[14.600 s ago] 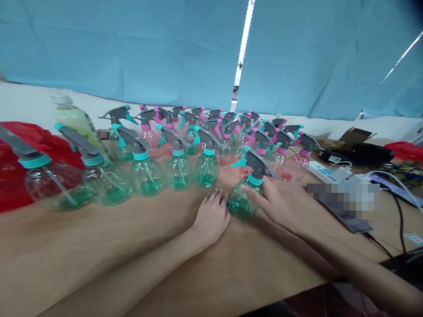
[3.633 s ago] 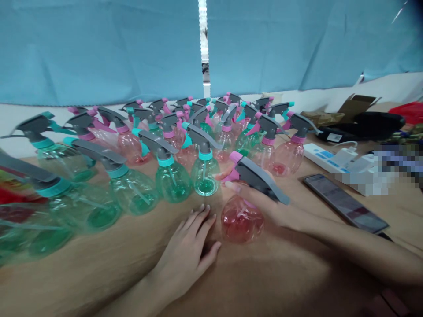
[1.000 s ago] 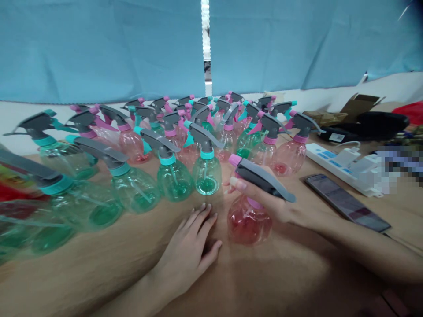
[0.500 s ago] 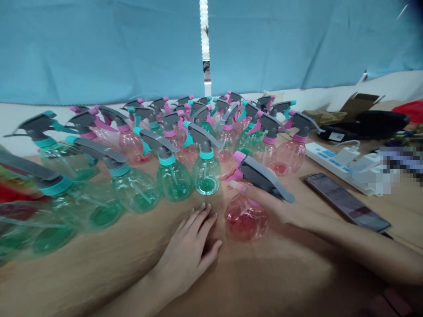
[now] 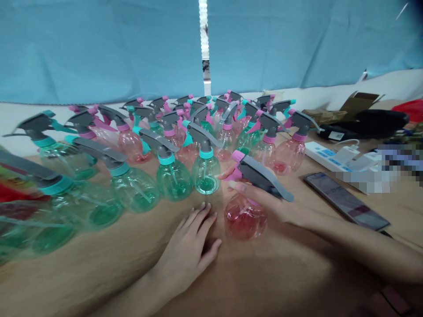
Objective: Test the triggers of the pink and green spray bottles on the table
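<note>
A pink spray bottle with a grey trigger head and pink cap stands on the brown table in front of me. My right hand is wrapped round its neck and trigger head, fingers closed. My left hand lies flat on the table just left of the bottle, fingers spread, holding nothing. Behind them stand several green spray bottles and pink ones in a crowd.
A phone lies to the right, with a white power strip and cables behind it. A black object and cardboard sit far right. Blue curtain hangs along the back. Red and green items lie at the left edge.
The pink bottle in my right hand has tipped and shifted slightly left and back down since one second ago. My left hand has stayed flat in place.
</note>
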{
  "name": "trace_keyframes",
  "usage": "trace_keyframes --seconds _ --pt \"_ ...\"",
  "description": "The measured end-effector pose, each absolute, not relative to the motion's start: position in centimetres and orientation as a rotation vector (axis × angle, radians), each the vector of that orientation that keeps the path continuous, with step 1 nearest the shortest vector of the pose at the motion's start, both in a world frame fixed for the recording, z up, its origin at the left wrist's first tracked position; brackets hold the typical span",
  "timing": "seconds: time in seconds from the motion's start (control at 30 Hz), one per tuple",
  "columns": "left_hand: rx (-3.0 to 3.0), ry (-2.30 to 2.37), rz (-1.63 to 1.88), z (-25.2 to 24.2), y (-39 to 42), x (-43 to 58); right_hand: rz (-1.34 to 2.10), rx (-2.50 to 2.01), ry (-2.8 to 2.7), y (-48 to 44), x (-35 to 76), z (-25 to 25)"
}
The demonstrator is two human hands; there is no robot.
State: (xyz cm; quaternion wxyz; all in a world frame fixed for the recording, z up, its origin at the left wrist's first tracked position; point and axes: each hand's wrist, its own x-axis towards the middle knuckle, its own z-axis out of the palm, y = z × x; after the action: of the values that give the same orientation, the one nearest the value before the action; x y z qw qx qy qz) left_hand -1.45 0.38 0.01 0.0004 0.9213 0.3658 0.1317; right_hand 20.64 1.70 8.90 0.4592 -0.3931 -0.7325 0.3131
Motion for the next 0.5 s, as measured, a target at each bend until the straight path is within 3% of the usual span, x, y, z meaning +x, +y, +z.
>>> trace_keyframes --seconds 0.5 --pt "2.888 1.154 0.42 -0.15 0.36 -1.55 0.666 -0.975 -1.84 1.86 20.68 8.92"
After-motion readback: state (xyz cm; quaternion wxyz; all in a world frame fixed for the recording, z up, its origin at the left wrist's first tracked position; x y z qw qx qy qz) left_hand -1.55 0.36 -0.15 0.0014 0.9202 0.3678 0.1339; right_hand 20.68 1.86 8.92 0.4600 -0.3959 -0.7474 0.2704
